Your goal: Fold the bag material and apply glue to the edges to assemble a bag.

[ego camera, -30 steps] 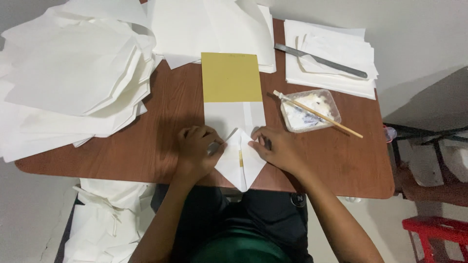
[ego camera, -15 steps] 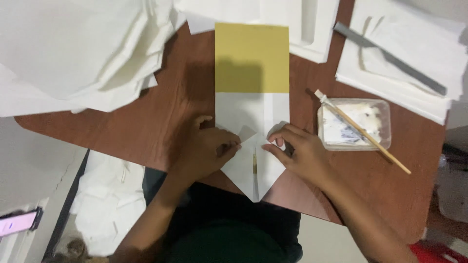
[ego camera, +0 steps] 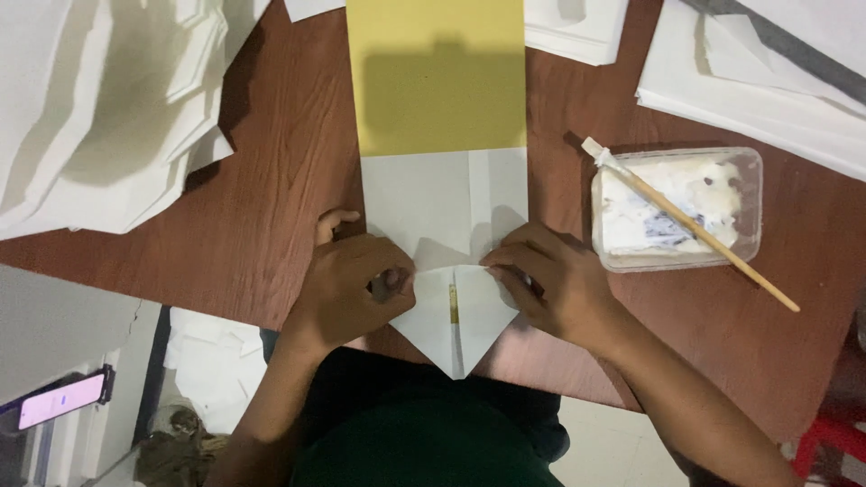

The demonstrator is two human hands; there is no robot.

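my left hand (ego camera: 356, 289) and my right hand (ego camera: 555, 280) sit low in the middle of the frame, both pressing flat on one white folded paper (ego camera: 446, 225). neither hand is wrapped around anything. the fingers are bent and push down on the paper, so the two folded corners stay down and keep their point. that point hangs just over the near edge of the brown table (ego camera: 271, 198), close to my body. i press one side with each hand so the paper does not slide.

the top part of the paper is hidden under one yellow sheet (ego camera: 437, 77), up in the middle top of the frame.

to the right of my right hand is one clear plastic tub (ego camera: 677, 207) with white paste in it. one brush (ego camera: 690, 225) lies across the tub, so its wet end rests on the rim and does not touch the table. it is near enough to grab.

in the upper left is one big pile of white papers (ego camera: 99, 108). more white sheets (ego camera: 767, 81) lie in the upper right, with one grey ruler (ego camera: 794, 59) on top. i cannot count the sheets.
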